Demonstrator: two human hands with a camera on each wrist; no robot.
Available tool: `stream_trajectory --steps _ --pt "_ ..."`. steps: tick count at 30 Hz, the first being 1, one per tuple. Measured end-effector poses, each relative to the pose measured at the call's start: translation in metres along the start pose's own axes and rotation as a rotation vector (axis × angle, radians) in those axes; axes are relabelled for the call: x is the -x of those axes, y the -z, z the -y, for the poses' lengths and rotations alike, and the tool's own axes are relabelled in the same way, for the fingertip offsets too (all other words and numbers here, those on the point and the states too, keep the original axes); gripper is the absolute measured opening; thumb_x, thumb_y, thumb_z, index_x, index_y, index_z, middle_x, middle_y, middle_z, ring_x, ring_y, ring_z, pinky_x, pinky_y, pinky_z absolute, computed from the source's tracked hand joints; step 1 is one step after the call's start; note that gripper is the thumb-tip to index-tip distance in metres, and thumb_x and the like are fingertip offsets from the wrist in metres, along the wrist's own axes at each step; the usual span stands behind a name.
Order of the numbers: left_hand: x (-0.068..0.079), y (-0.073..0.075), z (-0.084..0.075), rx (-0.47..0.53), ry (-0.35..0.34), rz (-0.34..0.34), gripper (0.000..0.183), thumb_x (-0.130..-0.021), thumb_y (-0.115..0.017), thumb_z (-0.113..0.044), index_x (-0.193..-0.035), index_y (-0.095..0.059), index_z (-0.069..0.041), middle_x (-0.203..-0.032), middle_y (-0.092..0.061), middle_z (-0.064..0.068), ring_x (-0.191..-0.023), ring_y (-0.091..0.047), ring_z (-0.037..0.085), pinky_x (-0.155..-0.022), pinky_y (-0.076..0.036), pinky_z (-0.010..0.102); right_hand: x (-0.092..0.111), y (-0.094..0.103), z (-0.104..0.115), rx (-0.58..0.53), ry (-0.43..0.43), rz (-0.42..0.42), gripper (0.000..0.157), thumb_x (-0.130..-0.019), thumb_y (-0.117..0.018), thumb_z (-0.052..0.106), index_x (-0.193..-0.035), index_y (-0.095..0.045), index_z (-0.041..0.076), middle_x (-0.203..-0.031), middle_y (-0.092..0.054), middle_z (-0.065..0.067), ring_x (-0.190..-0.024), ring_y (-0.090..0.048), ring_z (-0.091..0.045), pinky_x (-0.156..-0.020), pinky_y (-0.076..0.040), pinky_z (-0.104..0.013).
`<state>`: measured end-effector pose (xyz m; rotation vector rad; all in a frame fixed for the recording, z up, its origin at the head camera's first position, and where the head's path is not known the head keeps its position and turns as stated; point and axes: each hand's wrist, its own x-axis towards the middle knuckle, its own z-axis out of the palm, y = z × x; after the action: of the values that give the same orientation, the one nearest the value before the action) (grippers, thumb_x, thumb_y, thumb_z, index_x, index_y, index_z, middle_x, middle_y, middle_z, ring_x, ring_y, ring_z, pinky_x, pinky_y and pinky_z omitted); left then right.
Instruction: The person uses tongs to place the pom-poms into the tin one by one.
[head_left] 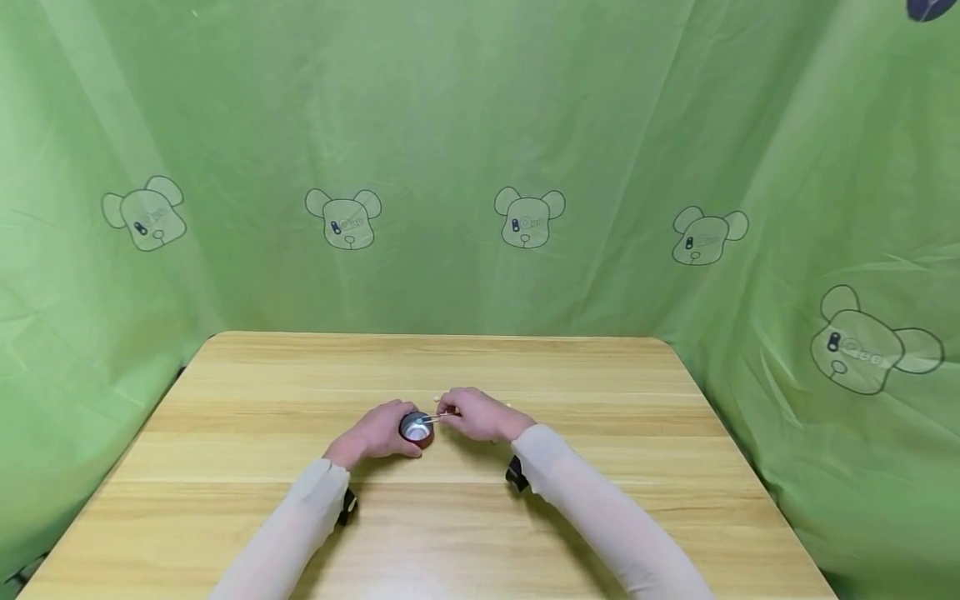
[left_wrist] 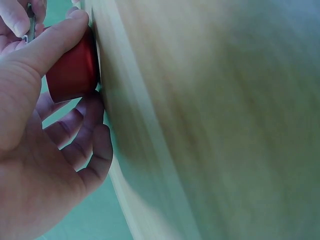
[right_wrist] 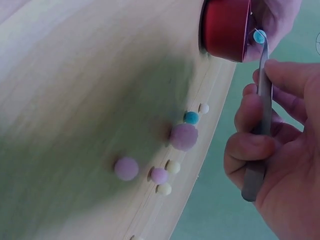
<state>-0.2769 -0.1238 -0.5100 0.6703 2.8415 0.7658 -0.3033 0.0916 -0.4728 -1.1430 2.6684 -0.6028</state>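
A small red metal cup (left_wrist: 75, 70) with a silvery inside stands on the table. My left hand (head_left: 381, 429) holds it, thumb along the near side and fingers curved round the other. In my right hand (head_left: 480, 414) are metal tweezers (right_wrist: 264, 110), pinched between thumb and fingers. Their tips hold a little blue pompom (right_wrist: 259, 36) by the cup's mouth. Below the right hand, in the right wrist view, several loose pompoms lie on the table: a large pink pompom (right_wrist: 184, 136), a blue pompom (right_wrist: 191, 117) and smaller pink and pale ones.
The wooden table (head_left: 300, 375) reaches out on all sides of the hands. A green curtain (head_left: 435, 108) with bear-head drawings hangs behind it and along both sides. One more pale pompom (right_wrist: 136, 238) shows at the bottom edge of the right wrist view.
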Motion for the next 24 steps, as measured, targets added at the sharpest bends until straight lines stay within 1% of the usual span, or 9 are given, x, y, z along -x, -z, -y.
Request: stream_trajectory --steps 8,14,24 --pt "-0.0003 -0.0004 0.0001 0.008 0.009 0.006 0.057 -0.067 -0.085 -0.034 -0.111 -0.057 -0.011 -0.100 -0.057 0.000 -0.092 -0.055 0.018 -0.085 -0.044 0.040 0.0008 0.0019 0.0010 0.037 0.015 -0.010 0.010 -0.096 -0.056 0.017 -0.099 -0.065 0.014 -0.094 -0.060 0.004 -0.088 -0.055 -0.011 -0.083 -0.045 -0.031" --pt "-0.0005 0.0000 -0.0003 0.002 0.013 0.007 0.057 -0.067 -0.085 -0.034 -0.111 -0.057 -0.012 -0.099 -0.057 0.000 -0.092 -0.055 0.018 -0.085 -0.044 0.040 -0.0011 0.0006 -0.0011 0.040 -0.011 0.006 0.010 -0.095 -0.056 0.019 -0.099 -0.065 0.015 -0.093 -0.059 0.005 -0.085 -0.054 -0.010 -0.079 -0.045 -0.029" --pt "-0.0005 0.0004 -0.0015 0.009 0.014 0.005 0.056 -0.067 -0.086 -0.033 -0.110 -0.058 -0.012 -0.099 -0.057 -0.001 -0.091 -0.055 0.017 -0.084 -0.045 0.039 -0.0035 -0.0006 -0.0035 0.041 -0.029 0.019 0.009 -0.095 -0.057 0.018 -0.099 -0.064 0.014 -0.091 -0.059 0.005 -0.084 -0.053 -0.010 -0.078 -0.045 -0.029"
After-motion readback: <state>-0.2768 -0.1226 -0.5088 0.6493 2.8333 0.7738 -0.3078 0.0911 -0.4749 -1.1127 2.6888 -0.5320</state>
